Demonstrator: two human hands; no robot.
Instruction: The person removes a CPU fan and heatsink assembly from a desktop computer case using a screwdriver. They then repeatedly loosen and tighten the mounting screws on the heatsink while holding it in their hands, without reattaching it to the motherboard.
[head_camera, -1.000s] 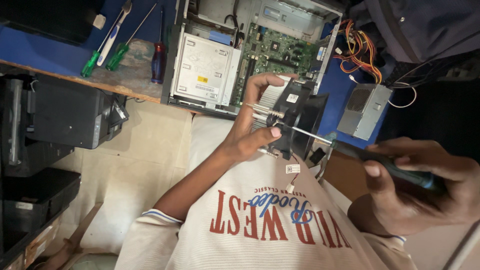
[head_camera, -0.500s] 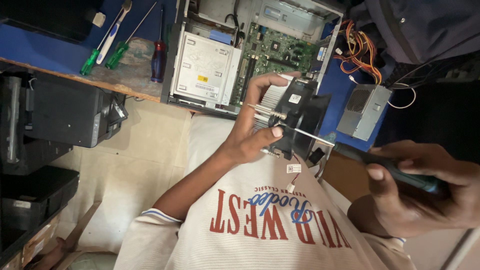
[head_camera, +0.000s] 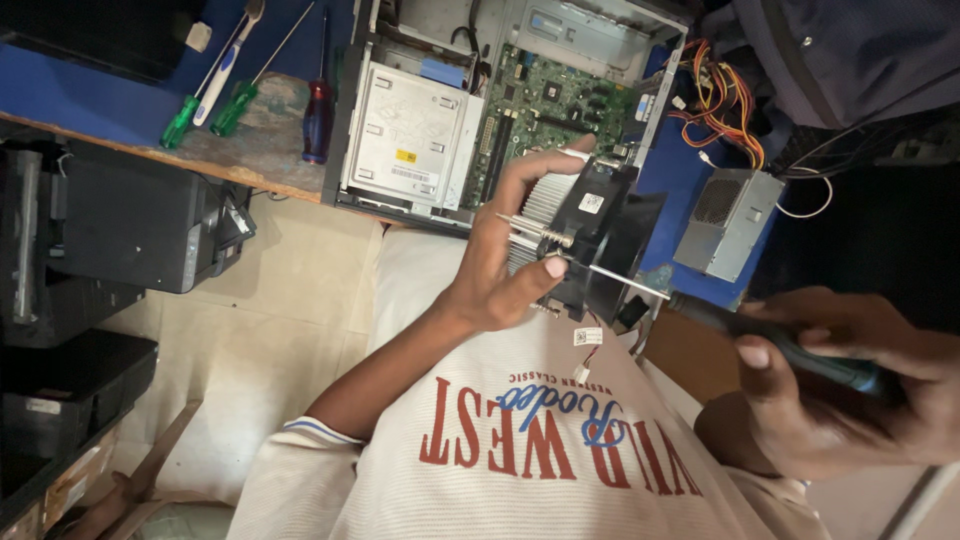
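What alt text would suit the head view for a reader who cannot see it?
The left hand grips a black fan with a finned metal heatsink, while the right hand drives a long dark-handled screwdriver into it. Behind, an opened desktop computer case lies on a blue workbench.

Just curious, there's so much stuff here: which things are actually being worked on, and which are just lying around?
In use: left hand, cooler fan, right hand, screwdriver.

Lying about: open computer case, power supply, green screwdrivers, red screwdriver, black printer.
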